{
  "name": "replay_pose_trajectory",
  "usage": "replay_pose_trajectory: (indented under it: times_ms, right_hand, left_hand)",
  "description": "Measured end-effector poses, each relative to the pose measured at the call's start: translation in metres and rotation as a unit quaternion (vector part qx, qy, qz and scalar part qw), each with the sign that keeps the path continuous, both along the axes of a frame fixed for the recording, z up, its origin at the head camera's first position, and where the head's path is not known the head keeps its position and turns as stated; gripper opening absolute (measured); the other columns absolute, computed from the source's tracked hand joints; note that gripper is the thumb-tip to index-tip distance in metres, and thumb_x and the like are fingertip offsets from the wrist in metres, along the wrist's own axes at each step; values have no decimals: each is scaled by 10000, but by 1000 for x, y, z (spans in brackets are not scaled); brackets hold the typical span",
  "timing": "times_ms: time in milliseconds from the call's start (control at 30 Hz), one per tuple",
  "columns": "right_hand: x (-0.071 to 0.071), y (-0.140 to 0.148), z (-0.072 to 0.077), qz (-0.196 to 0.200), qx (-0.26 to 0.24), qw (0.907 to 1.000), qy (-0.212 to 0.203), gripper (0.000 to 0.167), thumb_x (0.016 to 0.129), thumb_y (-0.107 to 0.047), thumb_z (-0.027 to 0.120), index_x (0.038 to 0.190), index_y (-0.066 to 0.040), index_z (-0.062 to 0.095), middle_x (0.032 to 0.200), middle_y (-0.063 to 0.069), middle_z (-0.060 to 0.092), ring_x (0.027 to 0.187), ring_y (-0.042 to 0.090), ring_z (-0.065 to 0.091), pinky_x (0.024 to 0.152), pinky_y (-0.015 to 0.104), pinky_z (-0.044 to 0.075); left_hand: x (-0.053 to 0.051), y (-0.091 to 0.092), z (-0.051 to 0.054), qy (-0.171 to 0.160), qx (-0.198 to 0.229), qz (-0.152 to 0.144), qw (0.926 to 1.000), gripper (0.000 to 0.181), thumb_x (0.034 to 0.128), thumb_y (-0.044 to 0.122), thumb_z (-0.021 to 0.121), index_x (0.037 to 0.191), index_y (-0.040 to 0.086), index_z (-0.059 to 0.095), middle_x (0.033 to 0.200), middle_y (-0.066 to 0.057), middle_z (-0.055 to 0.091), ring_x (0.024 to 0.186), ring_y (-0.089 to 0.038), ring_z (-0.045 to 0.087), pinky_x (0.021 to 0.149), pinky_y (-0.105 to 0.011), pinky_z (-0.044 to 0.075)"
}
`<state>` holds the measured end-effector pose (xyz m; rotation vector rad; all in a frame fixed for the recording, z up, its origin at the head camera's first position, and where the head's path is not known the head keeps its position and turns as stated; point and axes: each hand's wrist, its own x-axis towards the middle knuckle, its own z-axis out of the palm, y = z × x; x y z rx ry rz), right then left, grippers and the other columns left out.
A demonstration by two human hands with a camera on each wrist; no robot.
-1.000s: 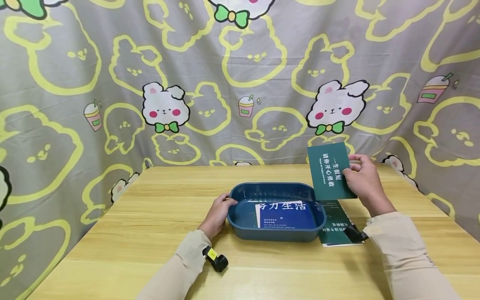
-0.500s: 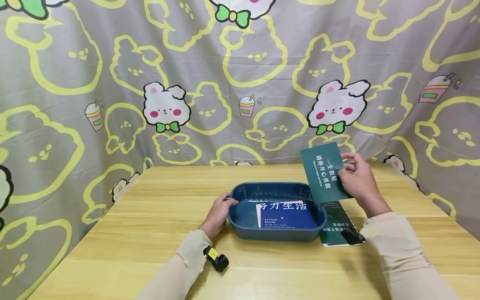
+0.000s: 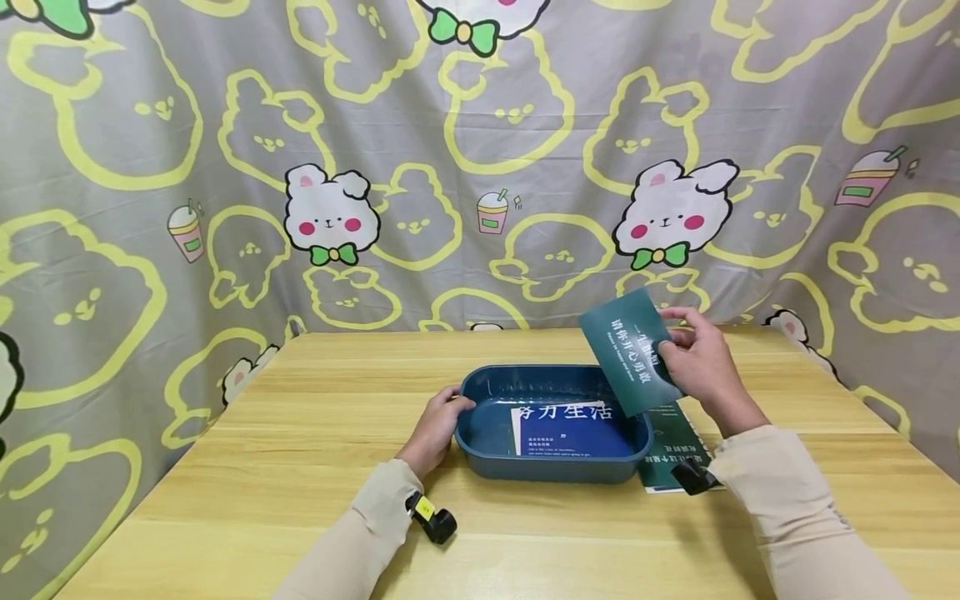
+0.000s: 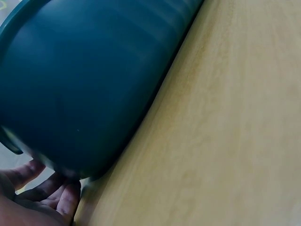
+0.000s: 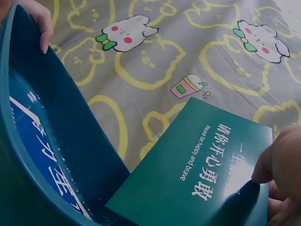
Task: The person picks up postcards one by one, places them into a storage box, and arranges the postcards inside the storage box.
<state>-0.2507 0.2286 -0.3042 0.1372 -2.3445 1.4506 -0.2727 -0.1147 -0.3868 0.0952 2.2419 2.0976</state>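
Note:
A dark teal plastic basin (image 3: 551, 471) stands on the table, and blue printed cards (image 3: 577, 433) lie inside it. At the basin's left end, my left hand (image 3: 437, 429) grips the rim, thumb over the edge and fingers against the outer wall (image 4: 94, 84). My right hand (image 3: 705, 362) pinches a green card (image 3: 626, 350) with white lettering by its right edge. That card is tilted in the air, its lower corner over the basin's right end. In the right wrist view the thumb presses on the printed face of the card (image 5: 193, 160).
More green cards (image 3: 667, 467) lie on the wooden table (image 3: 300, 500) just right of the basin, partly under the right wrist. A grey curtain (image 3: 420, 292) with yellow cartoon outlines hangs behind the table. Each wrist wears a small black camera (image 3: 435, 521).
My right hand has carried the green card leftward, from beside the basin to above its right end, and the card has tilted further. The left hand and basin have stayed put.

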Motion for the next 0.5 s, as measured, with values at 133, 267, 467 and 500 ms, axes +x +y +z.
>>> replay_pose_trajectory:
  times_ms: [133,267,467,500]
  right_hand:
    - [1,-3,1,30,27,10000,43,429,957,-23,445,1386,-32,431,1196,328,563,851,313,607,575,302,546]
    - [3,-5,1,34,154,9998,78,420,971,-50,452,1391,-41,441,1210,322,561,929,368,583,602,294,550]
    - [3,-10,0,23,484,9980,398,407,952,-34,488,1359,-48,498,1103,310,615,841,335,593,556,260,523]
    - [2,-10,-1,44,538,9975,452,406,948,-29,492,1354,-44,503,1085,311,620,819,324,594,540,262,518]
  left_hand:
    - [0,0,-1,-30,9,3,10000,413,925,116,505,1302,-55,497,1359,-210,462,1246,-362,412,1074,-528,304]
    - [0,0,-1,-37,15,23,10000,401,925,115,505,1291,-51,504,1349,-205,469,1241,-358,415,1074,-526,305]
    - [0,1,-1,-7,15,29,10000,403,929,106,506,1294,-64,499,1355,-217,464,1245,-357,412,1071,-522,311]
    - [0,0,-1,-19,20,32,10000,400,929,107,507,1291,-61,502,1356,-214,464,1248,-356,410,1072,-522,309]
